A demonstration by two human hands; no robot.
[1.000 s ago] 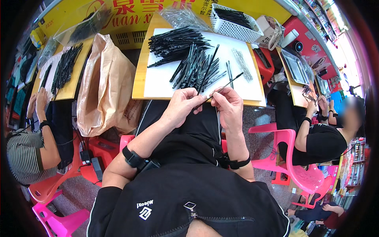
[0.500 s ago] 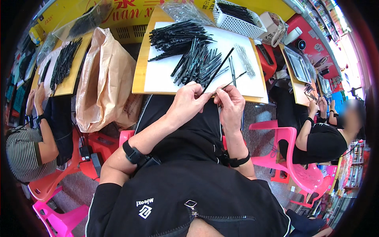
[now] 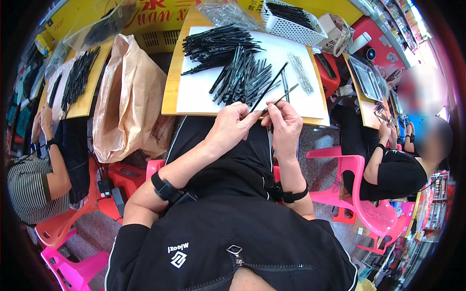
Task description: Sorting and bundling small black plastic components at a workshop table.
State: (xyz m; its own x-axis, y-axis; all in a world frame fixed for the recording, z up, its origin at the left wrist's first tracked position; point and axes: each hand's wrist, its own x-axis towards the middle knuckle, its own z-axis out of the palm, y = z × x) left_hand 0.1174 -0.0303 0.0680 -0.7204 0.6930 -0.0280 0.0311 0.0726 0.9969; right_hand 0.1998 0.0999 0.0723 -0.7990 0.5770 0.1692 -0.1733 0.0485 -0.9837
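My left hand (image 3: 230, 127) pinches the lower end of a long black plastic strip (image 3: 268, 87) that slants up and to the right over the white sheet (image 3: 204, 92). My right hand (image 3: 285, 123) holds a thin metal pin (image 3: 284, 96) close beside it, fingertips nearly touching the left hand. Both hands hover at the near edge of the wooden table (image 3: 170, 82). Just beyond them lies a pile of black strips (image 3: 242, 77), and a second pile (image 3: 216, 46) sits farther back. A small heap of silver pins (image 3: 301, 72) lies to the right.
A white basket of black strips (image 3: 291, 19) stands at the back right, a clear plastic bag (image 3: 225, 12) beside it. A brown paper sack (image 3: 128, 97) stands left of the table. Other people sit at the left (image 3: 36, 184) and right (image 3: 393, 165) on pink chairs (image 3: 349, 194).
The black strip in my left hand has swung from lying low to pointing up and right. My hands have drawn a little closer together.
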